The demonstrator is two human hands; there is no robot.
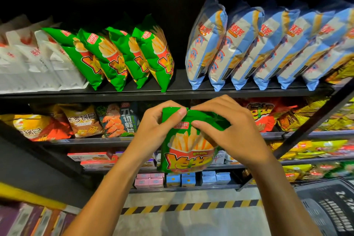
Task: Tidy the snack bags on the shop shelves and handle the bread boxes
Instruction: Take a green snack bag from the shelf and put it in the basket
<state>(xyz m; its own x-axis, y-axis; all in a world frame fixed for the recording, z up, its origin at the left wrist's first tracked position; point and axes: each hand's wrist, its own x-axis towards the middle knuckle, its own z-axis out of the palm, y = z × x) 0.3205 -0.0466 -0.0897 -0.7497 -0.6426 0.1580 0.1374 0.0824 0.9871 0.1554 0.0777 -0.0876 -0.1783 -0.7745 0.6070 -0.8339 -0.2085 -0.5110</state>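
Observation:
I hold a green fries snack bag [186, 151] upright in front of the shelves, just below the top shelf edge [172, 95]. My left hand [156, 125] grips its top left corner, thumb on the front. My right hand [228, 126] grips the top right, fingers curled over the front of the bag. Several matching green bags [122, 57] lean in a row on the top shelf, with a gap [179, 74] to their right. Small pink and blue boxes [172, 179] sit on a low shelf behind the held bag.
White bags [28, 63] stand at the top shelf's left and blue-and-white shrimp-stick bags [258, 50] at its right. Mixed snack bags [86, 120] fill the second shelf. A dark plastic basket [329, 207] is at the lower right on the floor, near a yellow-black striped line [191, 206].

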